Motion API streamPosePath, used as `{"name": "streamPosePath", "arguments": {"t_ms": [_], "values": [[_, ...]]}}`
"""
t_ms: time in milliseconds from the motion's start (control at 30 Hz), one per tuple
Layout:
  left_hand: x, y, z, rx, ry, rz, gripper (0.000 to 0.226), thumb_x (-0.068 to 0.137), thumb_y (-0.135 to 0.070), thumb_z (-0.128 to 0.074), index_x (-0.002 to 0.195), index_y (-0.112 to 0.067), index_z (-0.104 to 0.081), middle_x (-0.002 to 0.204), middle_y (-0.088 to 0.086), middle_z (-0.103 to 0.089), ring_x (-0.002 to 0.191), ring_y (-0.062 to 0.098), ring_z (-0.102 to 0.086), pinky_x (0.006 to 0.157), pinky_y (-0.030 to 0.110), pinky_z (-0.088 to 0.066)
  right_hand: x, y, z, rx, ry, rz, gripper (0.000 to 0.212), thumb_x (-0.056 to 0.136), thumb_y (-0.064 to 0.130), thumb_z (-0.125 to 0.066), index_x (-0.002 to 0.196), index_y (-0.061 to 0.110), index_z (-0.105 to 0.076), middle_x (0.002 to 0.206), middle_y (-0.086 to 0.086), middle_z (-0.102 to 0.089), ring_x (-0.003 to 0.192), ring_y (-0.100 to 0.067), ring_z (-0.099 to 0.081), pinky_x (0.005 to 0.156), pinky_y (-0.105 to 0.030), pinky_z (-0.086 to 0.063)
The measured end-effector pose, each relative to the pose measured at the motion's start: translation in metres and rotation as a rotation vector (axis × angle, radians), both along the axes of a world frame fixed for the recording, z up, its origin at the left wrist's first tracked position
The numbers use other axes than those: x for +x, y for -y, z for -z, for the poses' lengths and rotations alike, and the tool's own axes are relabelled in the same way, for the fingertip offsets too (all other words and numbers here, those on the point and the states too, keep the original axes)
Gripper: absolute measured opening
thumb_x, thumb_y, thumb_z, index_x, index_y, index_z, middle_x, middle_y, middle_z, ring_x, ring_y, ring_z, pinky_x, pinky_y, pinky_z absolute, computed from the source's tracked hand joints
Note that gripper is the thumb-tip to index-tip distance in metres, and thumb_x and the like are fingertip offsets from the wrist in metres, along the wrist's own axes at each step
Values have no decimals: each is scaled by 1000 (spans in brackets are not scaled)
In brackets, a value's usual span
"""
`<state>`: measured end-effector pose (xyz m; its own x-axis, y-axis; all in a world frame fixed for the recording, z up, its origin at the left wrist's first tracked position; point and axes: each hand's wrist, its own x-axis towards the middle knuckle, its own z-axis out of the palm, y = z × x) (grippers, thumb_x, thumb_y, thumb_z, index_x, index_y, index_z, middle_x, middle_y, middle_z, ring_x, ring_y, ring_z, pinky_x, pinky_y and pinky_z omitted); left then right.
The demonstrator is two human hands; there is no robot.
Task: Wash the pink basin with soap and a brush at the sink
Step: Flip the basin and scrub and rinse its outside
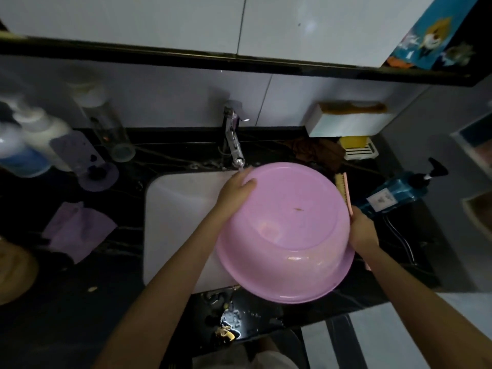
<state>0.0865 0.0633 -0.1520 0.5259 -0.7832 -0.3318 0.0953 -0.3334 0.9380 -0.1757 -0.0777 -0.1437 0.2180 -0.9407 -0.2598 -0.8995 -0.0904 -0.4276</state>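
Far left, 2 bottles (26, 153) are standing on the dark counter, labels too blurred to read. A purple cloth (77, 230) is lying nearer the front. The white sink (173, 222) is sitting mid-frame w/ the tap (234, 145) behind it. Water seems to be trickling from the spout, but I can't tell for sure.

The L hand (234, 191) is gripping the pink basin (290, 235) at its far-left rim, thumb lying on the outside, fingers going over the edge out of sight. The basin is being held bottom-up and tilted, hanging over the sink's right half and front edge. The R hand (363, 231) is gripping the handle of a pink brush (343, 186) just beside the basin's right wall. The bristles are facing the basin, but any contact is hidden.

Prob. the outside is being worked on: no suds are showing, and 1 brown speck is sitting on the base. The next move is calling for soap on the bristles, from the blue pump bottle (394, 197) just to the right or the yellow soap bar (354, 142) behind. After that the base needs scrubbing, w/ the L hand steadying the rim.

The pump bottle's white label is too small to read. The cartoon poster (431, 35) top right is showing no legible writing.
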Motion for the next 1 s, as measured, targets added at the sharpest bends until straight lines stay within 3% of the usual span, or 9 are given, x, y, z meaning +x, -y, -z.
{"name": "streamPosePath", "arguments": {"t_ms": [100, 233, 333, 433, 600, 700, 800, 900, 1000], "values": [[6, 3, -3, 11, -103, 2, 38, 88, -25, -64, 124, -17, -60, 107, -3, -65, 101, 18, -63, 87, 26, -48, 2, 3, -4, 11, -78, -29, 22, 98, 23, -41, 113, 14, -55, 96, -9, -62, 76, -23, -57, 65, -33, -47], [-4, -5, 2, -31, -68, 30, 31, 82, -31, -70, 112, -26, -64, 99, -8, -69, 90, 11, -66, 81, 23, -52, -1, 9, -15, 31, -230, -48, 22, 97, 24, -43, 106, 11, -56, 97, -11, -63, 78, -26, -59, 66, -34, -51], [-8, -9, 8, -41, -117, -6, 26, 80, -34, -71, 104, -27, -66, 102, -1, -70, 93, 17, -67, 86, 32, -53, 3, 1, -32, -36, -18, 32, 22, 97, 27, -46, 101, 10, -57, 90, -10, -62, 80, -29, -61, 65, -35, -50], [-6, -8, 10, -8, -138, -12, 22, 75, -41, -71, 93, -31, -64, 102, 0, -70, 94, 20, -67, 90, 37, -53, 19, -15, -51, -228, 130, 53, 19, 96, 18, -46, 107, 12, -59, 93, -8, -62, 82, -29, -62, 64, -41, -54], [-10, -5, 11, -46, -110, -5, 16, 84, -35, -66, 99, -32, -63, 103, -2, -68, 98, 19, -65, 90, 35, -51, 61, -54, -68, -414, 173, -333, 49, 83, 0, -50, 129, 18, -55, 124, -5, -59, 107, -25, -57, 85, -39, -49], [-8, 5, 9, -52, -13, 51, 31, 77, -43, -55, 105, -33, -64, 112, -4, -66, 105, 16, -61, 96, 36, -47, 78, -62, -48, -467, -165, -613, 58, 83, 7, -54, 138, 22, -48, 140, -2, -50, 128, -30, -46, 106, -49, -32], [-1, 19, 3, -75, -30, 71, 31, 80, -40, -47, 105, -34, -66, 116, -6, -63, 112, 13, -57, 100, 33, -42, 80, -62, -31, -507, -206, -585, 53, 82, 7, -54, 132, 22, -54, 139, 0, -52, 126, -29, -50, 106, -50, -33], [12, 22, 10, -138, -221, 48, 35, 99, -29, -42, 120, -13, -64, 124, -5, -59, 120, 12, -53, 102, 27, -40, 75, -61, -24, -551, -143, -494, 53, 78, 2, -58, 128, 18, -57, 135, -3, -55, 123, -30, -53, 103, -51, -38], [4, 4, 25, -91, -241, -55, 33, 96, -32, -45, 120, -21, -65, 118, -5, -66, 111, 10, -60, 94, 23, -47, 75, -68, -21, -534, -156, -474, 53, 81, 1, -56, 132, 17, -54, 139, -4, -52, 127, -31, -49, 105, -53, -35]]}}
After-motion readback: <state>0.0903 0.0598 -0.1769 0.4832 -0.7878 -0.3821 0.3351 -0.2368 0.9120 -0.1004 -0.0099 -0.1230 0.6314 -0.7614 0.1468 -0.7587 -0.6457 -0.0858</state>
